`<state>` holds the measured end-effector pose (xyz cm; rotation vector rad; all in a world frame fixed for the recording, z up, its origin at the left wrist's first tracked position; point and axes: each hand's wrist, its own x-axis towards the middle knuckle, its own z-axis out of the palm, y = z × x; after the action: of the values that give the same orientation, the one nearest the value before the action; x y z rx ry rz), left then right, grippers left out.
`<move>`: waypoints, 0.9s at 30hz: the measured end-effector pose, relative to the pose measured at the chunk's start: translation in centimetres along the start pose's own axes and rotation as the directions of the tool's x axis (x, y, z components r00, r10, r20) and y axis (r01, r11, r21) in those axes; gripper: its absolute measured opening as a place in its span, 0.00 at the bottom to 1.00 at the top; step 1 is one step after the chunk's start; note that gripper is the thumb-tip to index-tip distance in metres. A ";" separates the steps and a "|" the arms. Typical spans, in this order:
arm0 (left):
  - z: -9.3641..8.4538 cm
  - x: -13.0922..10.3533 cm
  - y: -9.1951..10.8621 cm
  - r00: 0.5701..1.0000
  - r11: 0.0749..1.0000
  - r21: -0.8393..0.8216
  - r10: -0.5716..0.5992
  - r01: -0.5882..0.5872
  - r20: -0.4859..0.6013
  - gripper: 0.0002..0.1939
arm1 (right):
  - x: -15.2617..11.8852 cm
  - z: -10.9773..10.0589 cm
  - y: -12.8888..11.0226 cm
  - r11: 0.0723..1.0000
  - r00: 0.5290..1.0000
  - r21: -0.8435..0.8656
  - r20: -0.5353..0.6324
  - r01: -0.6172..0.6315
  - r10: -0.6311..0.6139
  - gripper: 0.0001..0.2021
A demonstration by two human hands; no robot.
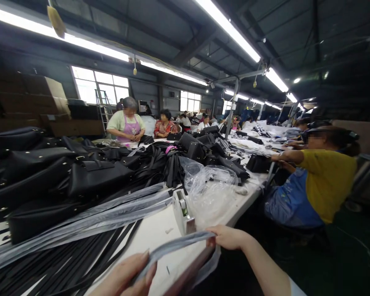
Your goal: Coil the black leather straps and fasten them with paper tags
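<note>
A long strap in a clear plastic sleeve (179,241) stretches between my hands over the table's near edge. My left hand (131,271), at the bottom, pinches one part of it between thumb and fingers. To the right, my right hand (226,237) is closed on the strap farther along, and a loose end hangs below it. Just beyond the strap stands a white tape dispenser (181,209). Left of it lie several plastic-sleeved straps (111,216) and many bare black straps (80,250) spread along the table.
Black bags (98,176) are heaped at the left. Crumpled clear plastic bags (211,185) lie behind the dispenser on the white table (156,230). A person in a yellow top (329,181) sits at the right edge. Other people work across the table. Cartons (27,98) are stacked far left.
</note>
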<state>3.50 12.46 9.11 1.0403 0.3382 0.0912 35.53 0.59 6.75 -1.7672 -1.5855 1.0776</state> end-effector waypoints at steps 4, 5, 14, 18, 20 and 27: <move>1.9 2.1 4.4 0.965 0.962 -0.179 0.232 -0.209 0.124 0.14 | 1.3 2.1 2.4 0.948 0.991 0.317 -0.129 0.020 0.022 0.19; 2.2 2.3 5.0 0.965 0.968 -0.187 0.202 -0.170 0.169 0.13 | 1.2 1.9 2.9 0.938 0.986 0.344 -0.167 0.033 0.027 0.22; 4.5 1.4 6.2 0.913 0.824 -0.397 0.390 -0.404 -0.121 0.09 | -1.8 3.6 0.9 0.985 0.994 0.169 0.111 -0.037 0.018 0.27; 3.0 4.3 6.0 0.625 0.732 0.142 0.653 -0.666 -0.428 0.20 | -3.2 10.5 -5.8 0.961 0.887 0.265 0.422 0.078 -0.188 0.23; 1.8 5.5 4.5 0.530 0.624 0.591 0.770 -0.511 -0.355 0.20 | -3.8 11.6 -8.3 0.886 0.835 0.449 0.438 0.117 -0.332 0.24; 3.9 2.6 -1.7 0.903 0.285 0.954 0.428 -0.089 -0.044 0.16 | -1.2 6.0 -7.7 0.603 0.940 0.727 -0.187 0.327 -0.284 0.24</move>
<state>7.00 8.92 8.82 2.3235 0.5066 0.3995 26.27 -0.03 10.02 -0.9009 -1.0851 1.2478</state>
